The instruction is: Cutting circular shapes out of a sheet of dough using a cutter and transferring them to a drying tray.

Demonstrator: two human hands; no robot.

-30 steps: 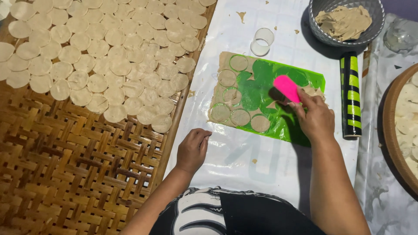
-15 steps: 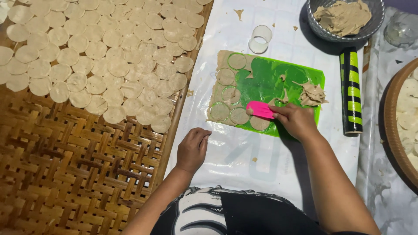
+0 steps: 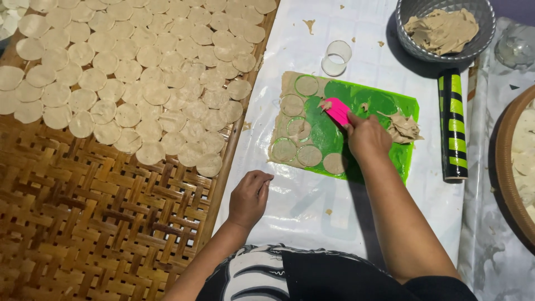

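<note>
My right hand (image 3: 366,136) grips a pink scraper (image 3: 336,110) whose edge rests on a green plastic sheet (image 3: 372,106). Thin beige dough with several cut rounds (image 3: 293,129) covers the sheet's left part. A heap of dough scraps (image 3: 403,128) lies just right of my right hand. My left hand (image 3: 249,197) rests loosely curled on the white table cover (image 3: 312,212), near the edge of the woven tray, holding nothing.
A woven bamboo tray (image 3: 83,223) at left carries many dough discs (image 3: 128,72). A clear ring cutter (image 3: 336,57) stands above the sheet. A grey bowl of dough (image 3: 444,29) sits top right, a green-black striped rolling pin (image 3: 453,124) beside the sheet, another tray (image 3: 515,161) far right.
My right hand has drawn the pink scraper across the green sheet, first leftward and down, then up to the middle. Scraps now lie heaped at the right. My left hand stayed still.
</note>
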